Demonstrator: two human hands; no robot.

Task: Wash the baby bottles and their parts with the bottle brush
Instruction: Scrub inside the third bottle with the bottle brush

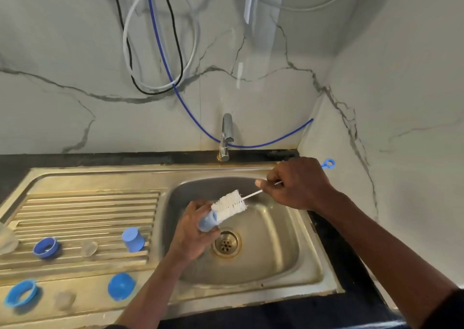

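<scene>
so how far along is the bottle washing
In hand: the left hand holds a light blue cap over the sink while the right hand holds the bottle brush, bristles at its opening. On the drainboard sit two blue rings, two clear teats, two more caps and part of a clear bottle; nothing shows whether they are washed or waiting.
</scene>
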